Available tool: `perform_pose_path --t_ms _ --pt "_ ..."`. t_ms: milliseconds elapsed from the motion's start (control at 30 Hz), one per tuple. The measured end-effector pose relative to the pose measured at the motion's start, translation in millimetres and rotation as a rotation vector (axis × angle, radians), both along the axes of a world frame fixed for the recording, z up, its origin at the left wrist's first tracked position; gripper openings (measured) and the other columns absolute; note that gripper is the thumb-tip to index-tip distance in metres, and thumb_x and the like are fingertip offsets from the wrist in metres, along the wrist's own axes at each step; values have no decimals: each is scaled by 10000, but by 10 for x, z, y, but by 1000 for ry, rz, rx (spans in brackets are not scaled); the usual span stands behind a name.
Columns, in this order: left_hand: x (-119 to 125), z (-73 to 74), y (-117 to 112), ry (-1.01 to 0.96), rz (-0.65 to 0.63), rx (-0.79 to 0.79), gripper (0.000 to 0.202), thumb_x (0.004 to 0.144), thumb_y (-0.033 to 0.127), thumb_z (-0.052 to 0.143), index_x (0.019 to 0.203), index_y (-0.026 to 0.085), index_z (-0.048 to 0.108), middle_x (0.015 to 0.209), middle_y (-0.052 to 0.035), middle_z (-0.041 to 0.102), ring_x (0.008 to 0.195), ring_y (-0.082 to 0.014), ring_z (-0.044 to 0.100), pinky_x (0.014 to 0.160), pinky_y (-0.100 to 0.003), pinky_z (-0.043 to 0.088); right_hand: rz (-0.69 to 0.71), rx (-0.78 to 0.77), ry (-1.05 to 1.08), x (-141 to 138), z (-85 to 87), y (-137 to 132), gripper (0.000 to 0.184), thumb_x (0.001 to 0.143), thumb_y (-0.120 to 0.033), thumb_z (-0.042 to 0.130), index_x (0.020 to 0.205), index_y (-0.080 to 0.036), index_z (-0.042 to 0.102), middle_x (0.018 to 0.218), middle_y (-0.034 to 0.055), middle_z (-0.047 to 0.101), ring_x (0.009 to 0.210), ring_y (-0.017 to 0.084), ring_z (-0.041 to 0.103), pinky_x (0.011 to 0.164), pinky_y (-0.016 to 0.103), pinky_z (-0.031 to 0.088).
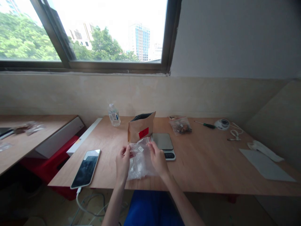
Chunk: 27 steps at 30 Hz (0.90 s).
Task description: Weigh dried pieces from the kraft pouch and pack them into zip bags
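A clear plastic zip bag [140, 161] with a small white label hangs between my hands near the table's front edge. My left hand [123, 161] pinches its upper left corner. At the upper right corner, my right hand [158, 158] grips the bag between thumb and fingers. Just behind it stands an open brown paper pouch [141, 127] with a red label and a dark inside. A small digital scale [162, 142] with a metal plate lies right of the pouch, partly covered by my right hand and the bag.
At left lies a phone [86, 169] with a charging cable. Farther back are a water bottle [114, 115], a zip bag of dark pieces [181, 126], a green-handled screwdriver [208, 125] and a white dome camera [222, 124]. White paper [263, 164] rests at right.
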<state>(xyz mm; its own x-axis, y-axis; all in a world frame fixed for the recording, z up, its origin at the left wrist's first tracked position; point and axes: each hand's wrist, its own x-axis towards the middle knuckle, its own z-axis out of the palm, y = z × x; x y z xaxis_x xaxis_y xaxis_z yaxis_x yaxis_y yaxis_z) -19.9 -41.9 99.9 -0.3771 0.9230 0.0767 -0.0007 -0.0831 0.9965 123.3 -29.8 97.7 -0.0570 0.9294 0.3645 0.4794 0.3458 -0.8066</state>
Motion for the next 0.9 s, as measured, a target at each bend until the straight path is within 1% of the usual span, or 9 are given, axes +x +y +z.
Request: perform_pose_path --t_ms 200,333,433,533,600,667,733,833,900 --pt "131 -43 56 264 167 -41 362 863 518 361 876 178 483 651 6 552 440 -135 521 430 -253 413 -90 -1 215 -147 -300 86 324 947 -393 316 941 -196 573 924 93 701 859 211 671 683 252 471" --pt "55 -124 55 338 24 10 470 805 499 486 1129 167 408 846 -61 627 625 -176 620 566 -294 486 -120 -61 208 -284 -432 113 323 941 -390 315 948 -189 568 887 100 699 822 219 673 688 281 484" --pt "-108 -284 84 460 -85 25 617 778 461 537 1271 176 299 884 -51 630 605 -156 613 590 -301 499 -42 -75 134 -261 -436 166 297 933 -372 331 939 -193 568 817 73 687 746 201 664 672 279 479" --pt "-289 -463 149 661 -11 54 632 805 456 495 1314 162 265 941 -73 609 592 -154 599 588 -331 506 -107 55 66 22 -425 375 264 923 -320 338 991 -187 556 920 85 659 817 191 632 742 294 471" --pt "-366 -513 176 863 139 111 655 789 490 511 1288 106 333 1059 -161 571 733 -221 621 653 -394 506 -211 163 -37 359 -461 615 259 909 -286 340 957 -169 565 956 113 624 907 214 588 818 337 448" --pt "-373 -480 161 1060 277 133 656 790 512 514 1258 67 399 1158 -231 525 946 -315 585 752 -455 478 -330 205 -147 751 -549 891 246 879 -230 346 934 -158 575 927 120 603 926 235 558 834 368 435" --pt "-305 -410 104 1165 329 122 572 838 482 459 1257 95 431 1210 -220 510 1071 -340 526 812 -467 453 -425 188 -276 1116 -672 1143 222 831 -184 391 943 -137 578 950 141 581 963 256 534 856 388 419" --pt "-116 -416 2 1229 130 92 390 888 425 378 1149 191 550 1236 -136 529 1053 -282 556 841 -429 454 -510 110 -442 1483 -850 1386 242 762 -151 477 980 -106 573 1022 178 546 986 282 516 860 409 404" --pt "9 -564 -33 1271 -7 28 422 880 433 379 1172 188 562 1301 -136 499 1116 -285 534 889 -414 441 -520 90 -475 1593 -928 1458 228 738 -131 503 949 -110 587 1028 182 542 973 287 514 847 407 400"
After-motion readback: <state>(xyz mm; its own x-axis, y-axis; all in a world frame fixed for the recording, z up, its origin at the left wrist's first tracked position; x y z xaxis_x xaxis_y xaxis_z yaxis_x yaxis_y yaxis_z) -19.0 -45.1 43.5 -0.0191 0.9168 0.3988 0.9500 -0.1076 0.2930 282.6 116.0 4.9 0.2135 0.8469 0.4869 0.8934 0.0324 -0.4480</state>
